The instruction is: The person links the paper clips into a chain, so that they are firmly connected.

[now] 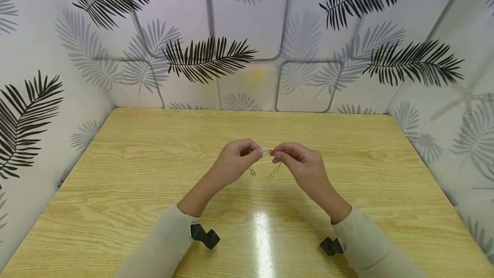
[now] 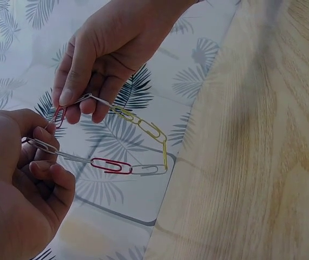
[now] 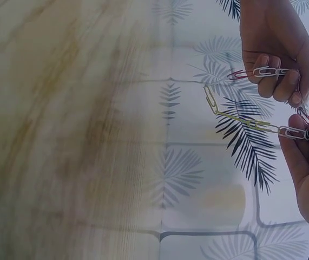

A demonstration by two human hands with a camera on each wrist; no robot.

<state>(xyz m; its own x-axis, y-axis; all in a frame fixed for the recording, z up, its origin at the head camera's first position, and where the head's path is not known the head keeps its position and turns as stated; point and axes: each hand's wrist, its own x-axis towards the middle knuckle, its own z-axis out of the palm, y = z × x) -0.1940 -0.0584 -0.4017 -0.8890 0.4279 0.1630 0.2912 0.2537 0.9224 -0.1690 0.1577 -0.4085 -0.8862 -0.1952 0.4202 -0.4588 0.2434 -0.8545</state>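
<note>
My left hand [image 1: 240,161] and right hand [image 1: 302,164] face each other just above the wooden table. Between their fingertips is a red paper clip [image 2: 60,116], which my right thumb and fingers pinch. My left thumb and forefinger grip a pale paper clip [image 1: 265,151] right beside it. From both hands a chain of paper clips droops in a loop. It includes another red paper clip [image 2: 111,166], a white paper clip [image 2: 149,170] and several yellow paper clips [image 3: 258,125]. Fingertips hide exactly how the pinched clips meet.
The wood-grain table [image 1: 154,140] spreads beneath both arms. Leaf-patterned sheeting [image 1: 247,20] stands behind it and along both sides. A black mount [image 1: 205,236] sits at the left cuff, and another black mount [image 1: 332,246] at the right cuff.
</note>
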